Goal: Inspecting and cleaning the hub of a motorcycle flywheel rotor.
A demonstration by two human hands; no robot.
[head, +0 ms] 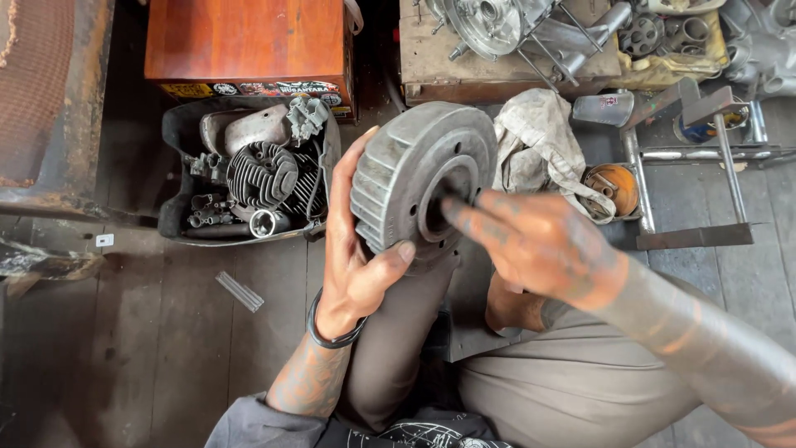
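Right hand (543, 249) nearest, fingers together, tips in hub of round finned grey metal drum (423, 178). Left hand (352, 257) wrapped around drum's rim, fingers curled. Bare plank floor (166, 332) left.

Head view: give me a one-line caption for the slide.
Left hand grips a finned grey metal drum while right hand fingers reach into its centre hole, above a tray of engine parts.

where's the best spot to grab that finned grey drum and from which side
Grab the finned grey drum by its ribbed outer rim, from its left, as the left hand does: the fins give the fingers purchase, and the centre hole stays clear for the right hand.
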